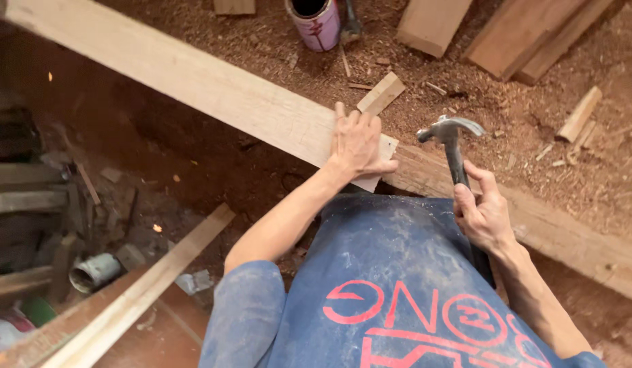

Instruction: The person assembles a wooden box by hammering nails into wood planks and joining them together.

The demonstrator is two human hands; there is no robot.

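A heavy timber beam [575,249] is running diagonally beneath the right hand [485,217], and the end of a long pale plank [193,85] is lying across it, directly under the flattened left hand [357,144]. Beyond both hands, sawdust-covered ground [506,129] is carrying a short offcut [381,93] just past the left fingertips, a pink can [314,23] farther out, several thick boards [520,34] above the right hand, and small wood scraps [579,114] off to that hand's right. Down left of the left hand, a narrow strip [149,286] and a grey tin [94,271] are lying among debris.
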